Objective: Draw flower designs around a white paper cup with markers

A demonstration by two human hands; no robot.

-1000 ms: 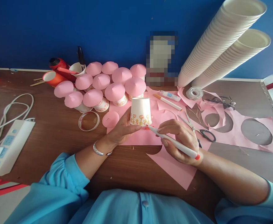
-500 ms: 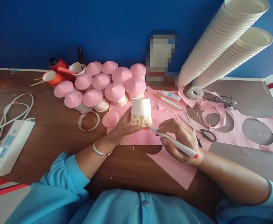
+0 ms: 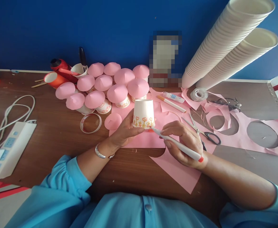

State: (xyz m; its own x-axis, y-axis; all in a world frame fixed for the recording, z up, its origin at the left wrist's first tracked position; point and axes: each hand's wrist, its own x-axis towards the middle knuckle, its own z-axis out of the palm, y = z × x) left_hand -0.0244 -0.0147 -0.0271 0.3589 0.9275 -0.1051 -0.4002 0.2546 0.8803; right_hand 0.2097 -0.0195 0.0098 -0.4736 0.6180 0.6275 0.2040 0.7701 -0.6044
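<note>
My left hand [image 3: 124, 128] is closed round an upside-down white paper cup [image 3: 144, 109], with the thumb along its rim. Red and yellow flower drawings run round the lower part of the cup. In my right hand [image 3: 185, 142] is a white marker pen [image 3: 183, 147] with a red end, its tip at the cup's rim. Pink paper [image 3: 141, 142] lies beneath both hands. Left of the cup lies a small pink paper disc [image 3: 113, 121]. Behind stand several decorated cups topped with pink paper cones [image 3: 117, 93].
Scissors [image 3: 199, 129], a yellow-capped marker [image 3: 172, 104], a glue bottle [image 3: 174, 97] and clear tape [image 3: 199, 94] lie to the right. Two tall stacks of paper cups [image 3: 224, 44] lean at the back right. A tape roll [image 3: 90, 123] and a power strip [image 3: 12, 148] are at left.
Almost nothing differs. The marker tip stays at the cup's rim, and both hands keep their hold; the whole view has shifted very slightly.
</note>
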